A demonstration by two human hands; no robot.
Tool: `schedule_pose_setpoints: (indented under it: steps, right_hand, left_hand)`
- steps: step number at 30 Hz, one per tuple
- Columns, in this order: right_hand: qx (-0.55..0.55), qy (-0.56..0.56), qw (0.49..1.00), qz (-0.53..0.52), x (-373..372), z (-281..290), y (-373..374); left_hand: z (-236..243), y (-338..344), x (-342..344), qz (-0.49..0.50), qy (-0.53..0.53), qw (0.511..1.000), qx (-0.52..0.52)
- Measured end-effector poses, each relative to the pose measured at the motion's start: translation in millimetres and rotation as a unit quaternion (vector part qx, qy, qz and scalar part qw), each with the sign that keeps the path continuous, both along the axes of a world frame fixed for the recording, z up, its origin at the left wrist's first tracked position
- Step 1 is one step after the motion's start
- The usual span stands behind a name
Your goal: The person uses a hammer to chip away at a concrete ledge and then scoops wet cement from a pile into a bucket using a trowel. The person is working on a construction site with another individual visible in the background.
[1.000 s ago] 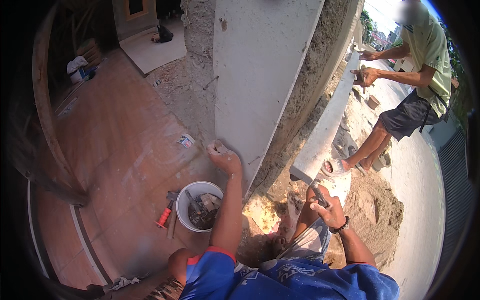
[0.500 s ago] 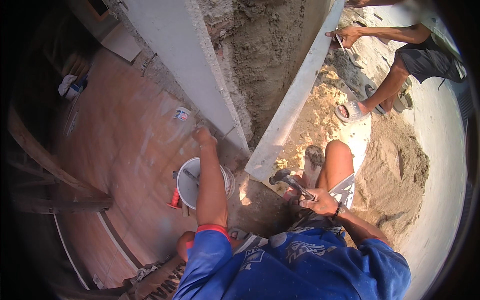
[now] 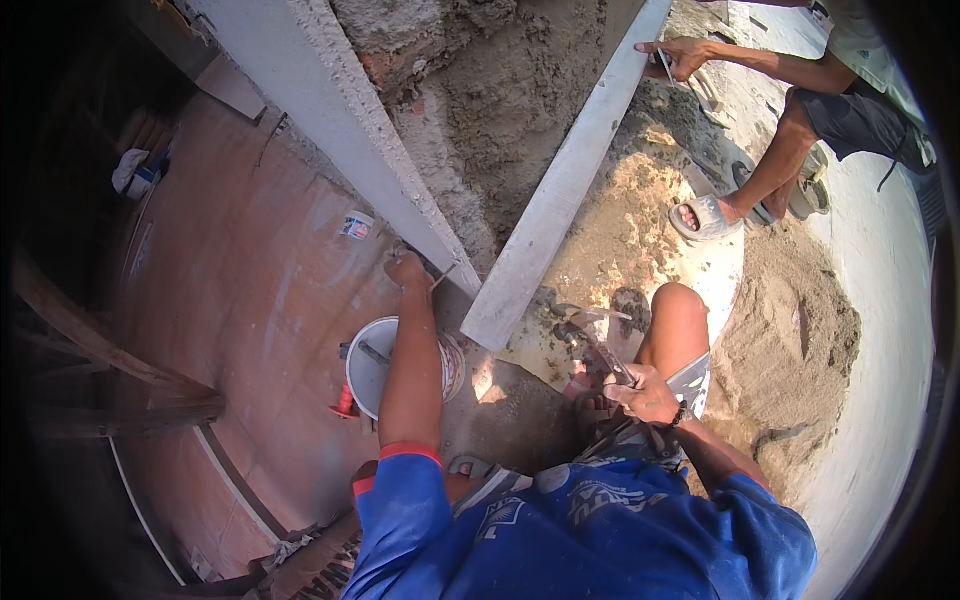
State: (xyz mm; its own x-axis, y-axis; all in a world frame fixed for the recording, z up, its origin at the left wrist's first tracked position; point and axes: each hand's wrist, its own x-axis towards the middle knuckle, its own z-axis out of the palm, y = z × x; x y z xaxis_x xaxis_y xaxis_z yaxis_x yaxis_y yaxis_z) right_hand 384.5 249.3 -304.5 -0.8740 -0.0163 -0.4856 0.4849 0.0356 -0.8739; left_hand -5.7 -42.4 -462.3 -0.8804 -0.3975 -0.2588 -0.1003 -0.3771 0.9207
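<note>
My right hand point(image 3: 645, 396) is closed round the handle of a hammer point(image 3: 606, 357), its head out over the sandy ground in front of my knee. My left arm reaches forward over a white bucket point(image 3: 368, 385). At its end my left hand point(image 3: 406, 270) is closed low beside the edge of a pale wall point(image 3: 350, 130); what its fingers hold, if anything, is hidden. A thin metal rod point(image 3: 444, 276) sticks out just right of that hand. A long pale straight board point(image 3: 560, 195) slants along the rough mortared face, its lower end near the wall's corner.
A co-worker's hand point(image 3: 682, 58) rests at the board's upper end; their sandalled foot point(image 3: 705, 219) stands at right. A sand heap point(image 3: 790, 320) lies beside my knee. A small printed cup point(image 3: 357, 225) and a red-handled tool point(image 3: 344, 402) are on the reddish floor point(image 3: 250, 300).
The hammer head has risen forward and turned in my right hand. My left hand stays low by the wall. The view has shifted slightly, and the wall and board appear further left.
</note>
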Motion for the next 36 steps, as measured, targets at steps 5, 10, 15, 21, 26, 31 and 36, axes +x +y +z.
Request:
schedule_pose_setpoints:
  steps: [5,10,15,21,26,31,36]
  right_hand:
    - [-0.057,0.003,0.995,-0.077,-10.3,7.2,1.2]
    - [-0.037,-0.013,0.992,-0.120,-15.3,8.2,10.6]
    - [-0.133,-0.032,0.987,-0.084,-29.9,-0.4,-22.2]
    - [-0.193,0.014,0.959,-0.207,-52.8,14.1,-27.1]
    - [-0.228,0.109,0.928,-0.273,-85.6,15.5,-64.1]
    - [-0.227,0.201,0.910,-0.281,-111.1,8.9,-88.7]
    - [-0.181,0.253,0.923,-0.226,-129.1,-0.3,-103.4]
  left_hand:
    - [8.4,3.2,5.7,0.029,0.051,0.997,-0.057]
    - [37.0,56.1,23.5,0.025,0.060,0.992,0.112]
    - [-22.5,10.0,3.9,0.119,-0.057,0.974,-0.186]
    - [19.6,70.5,20.1,0.153,-0.038,0.949,-0.272]
    - [14.5,65.8,34.4,0.183,0.021,0.958,-0.222]
    - [54.0,73.2,50.8,0.151,0.001,0.970,-0.193]
    - [61.1,72.8,55.3,0.197,0.022,0.962,-0.189]
